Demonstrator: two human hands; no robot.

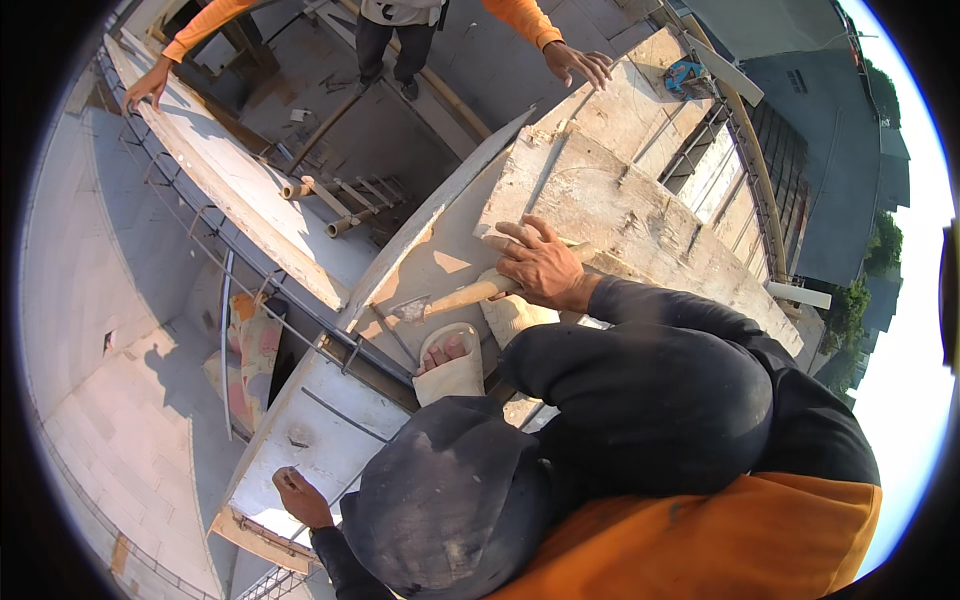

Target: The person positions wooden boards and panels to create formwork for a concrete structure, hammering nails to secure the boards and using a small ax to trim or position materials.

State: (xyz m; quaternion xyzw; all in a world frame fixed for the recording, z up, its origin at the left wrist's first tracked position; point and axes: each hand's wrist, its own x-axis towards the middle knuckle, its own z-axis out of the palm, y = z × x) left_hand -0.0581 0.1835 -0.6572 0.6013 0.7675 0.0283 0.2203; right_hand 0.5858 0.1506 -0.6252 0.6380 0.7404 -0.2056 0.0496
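The left hand (300, 497) rests low on the near edge of a pale formwork panel (330, 425), fingers curled. Whether it clamps the edge or only leans there cannot be told. Up and to the right, a sandalled foot (449, 362) stands on the boards just below the wooden-handled hammer (455, 298). The hammer's metal head lies on the plank to the left of the grip, and the butt of its handle disappears under the palm. The right hand (543, 265) is wrapped over that handle, fingers spread forward onto a weathered plywood sheet (620, 205) just beyond the knuckles. As a judgement, the boarding looks partly done: panels are laid around the grip, but an open gap with rebar (190, 215) and loose timbers shows to the left and beyond. A co-worker's hand (580, 62) in an orange sleeve presses on the far end of the sheet. The hammer head is small and blurred, no nails can be made out, and the dark trousers hide the boards underfoot.
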